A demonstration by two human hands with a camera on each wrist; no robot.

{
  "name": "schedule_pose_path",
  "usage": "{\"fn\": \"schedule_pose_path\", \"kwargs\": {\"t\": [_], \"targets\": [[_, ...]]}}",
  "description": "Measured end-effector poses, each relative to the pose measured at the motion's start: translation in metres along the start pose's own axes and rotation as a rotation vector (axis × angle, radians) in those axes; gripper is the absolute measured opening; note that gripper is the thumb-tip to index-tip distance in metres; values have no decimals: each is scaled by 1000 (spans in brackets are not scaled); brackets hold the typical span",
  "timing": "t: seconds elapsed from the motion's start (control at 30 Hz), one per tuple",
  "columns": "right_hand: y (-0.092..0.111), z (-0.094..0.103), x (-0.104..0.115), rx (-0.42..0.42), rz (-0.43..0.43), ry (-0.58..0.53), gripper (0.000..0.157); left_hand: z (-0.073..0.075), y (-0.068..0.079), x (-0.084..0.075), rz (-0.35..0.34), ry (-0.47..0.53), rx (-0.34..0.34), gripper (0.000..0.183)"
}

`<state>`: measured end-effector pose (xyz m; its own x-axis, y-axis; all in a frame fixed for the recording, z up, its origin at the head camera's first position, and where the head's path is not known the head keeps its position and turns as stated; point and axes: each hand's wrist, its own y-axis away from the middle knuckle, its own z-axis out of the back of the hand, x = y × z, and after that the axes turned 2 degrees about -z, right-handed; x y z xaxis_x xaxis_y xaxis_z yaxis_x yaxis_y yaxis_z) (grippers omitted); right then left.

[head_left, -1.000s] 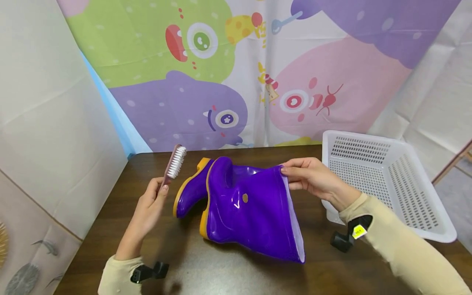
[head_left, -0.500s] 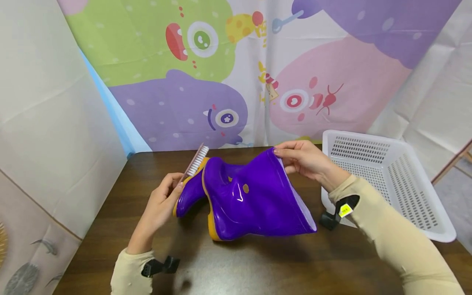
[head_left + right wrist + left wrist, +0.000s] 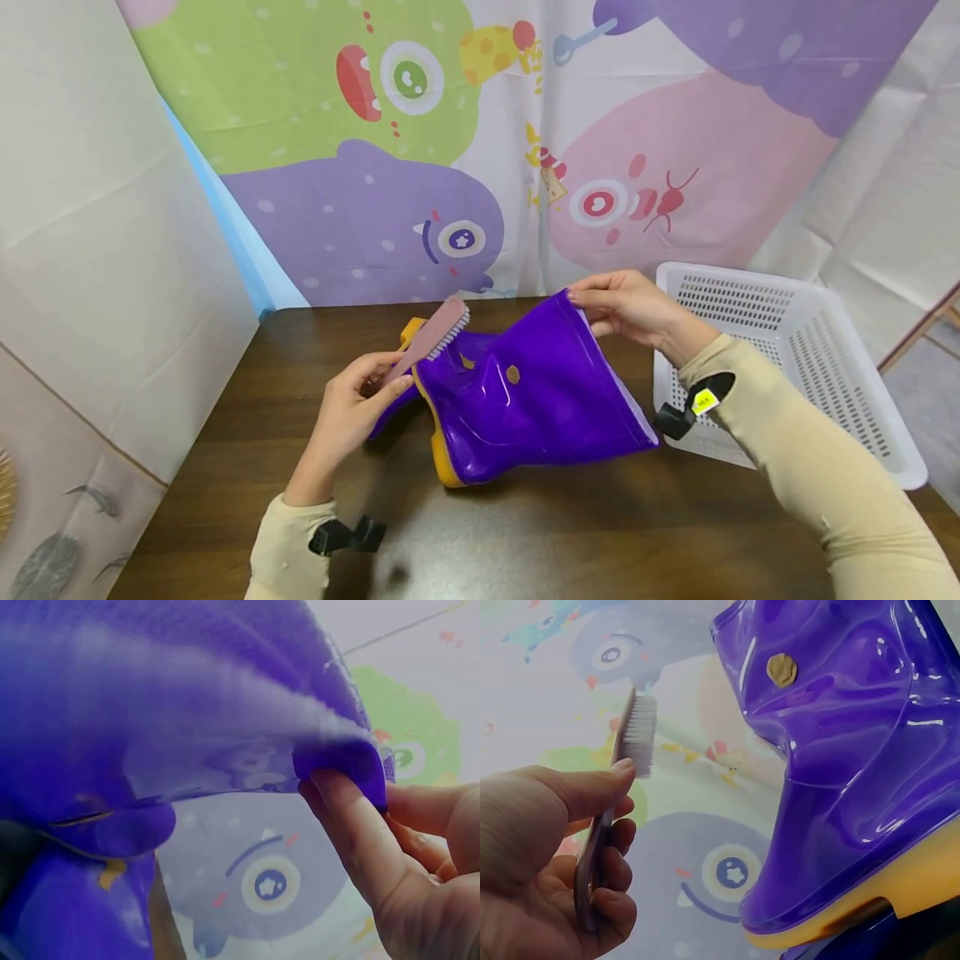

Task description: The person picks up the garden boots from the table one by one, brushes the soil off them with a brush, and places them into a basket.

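My left hand (image 3: 352, 406) grips a scrub brush (image 3: 438, 327) by its pink handle. The white bristles (image 3: 640, 735) face the near purple rain boot (image 3: 555, 383); a gap shows between them in the left wrist view. My right hand (image 3: 637, 308) pinches the boot's top rim between thumb and fingers, holding the shaft raised and tilted. A yellow-brown spot (image 3: 782, 670) marks the shaft. The yellow sole (image 3: 444, 454) faces left. Behind this boot lies a second purple boot (image 3: 386, 414), partly hidden, with another yellow-brown spot (image 3: 467, 363) visible near it.
A white perforated plastic basket (image 3: 813, 367) stands at the right, beside my right forearm. Everything rests on a dark wooden table (image 3: 585, 533). A cartoon-printed cloth (image 3: 420, 217) hangs at the back edge.
My left hand has moved right with the brush, which now hangs over the boots, its bristles turned toward the near boot. My right hand has lifted the boot's rim upward, and the shaft has tilted.
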<state>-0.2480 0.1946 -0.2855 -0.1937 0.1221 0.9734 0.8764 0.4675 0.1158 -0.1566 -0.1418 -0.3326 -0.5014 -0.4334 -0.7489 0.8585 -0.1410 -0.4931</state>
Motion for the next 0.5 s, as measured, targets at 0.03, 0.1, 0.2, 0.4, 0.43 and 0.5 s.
{"fn": "schedule_pose_path", "kwargs": {"t": [0.03,0.1,0.2,0.4,0.43,0.5], "targets": [[0,2,0,-7,-4,9,28,-2,0,1,-1,5,-2,23],[0,7,1,-20,-17,23,26,-5,0,2,-1,13,-4,24],[3,13,0,-18,-48,25,24,-9,0,2,3,12,0,25],[10,22,0,17,-84,11,21,-18,2,3,-11,10,18,24],[11,23,1,27,-80,7,20,-19,2,3,-15,13,20,24],[13,24,1,41,-72,-5,19,-23,3,3,-25,24,20,25]]}}
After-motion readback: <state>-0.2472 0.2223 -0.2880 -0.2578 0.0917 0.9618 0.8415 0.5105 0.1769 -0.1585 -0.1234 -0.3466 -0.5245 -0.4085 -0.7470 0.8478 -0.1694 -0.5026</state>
